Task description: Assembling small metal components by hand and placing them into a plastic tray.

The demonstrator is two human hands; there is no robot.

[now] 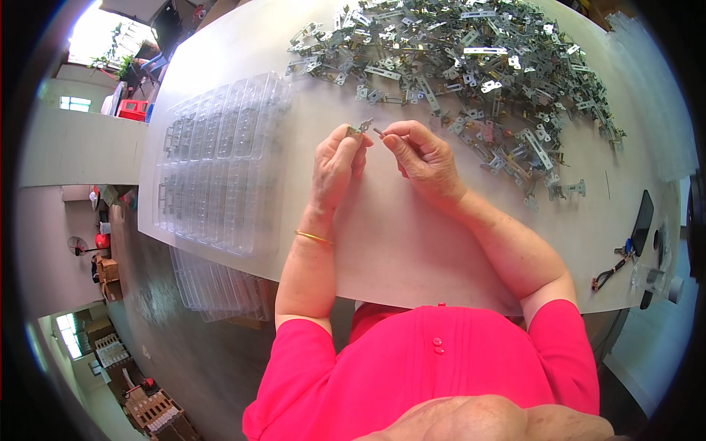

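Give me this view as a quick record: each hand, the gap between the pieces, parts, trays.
Left hand: pinching a small metal piece
Right hand: pinching a thin reddish-brown piece
Gap: held pieces' ends close together; contact unclear
Parts: loose pile of metal parts, beyond the right hand
Trays: clear plastic trays on the table, left of the left hand

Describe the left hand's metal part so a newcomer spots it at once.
On the pale table, start at the big pile of metal parts, then go left and down to the left hand. It pinches the small silvery part, held apart from the loose pile, with an uneven outline unlike the slim, stick-like piece in the right hand.
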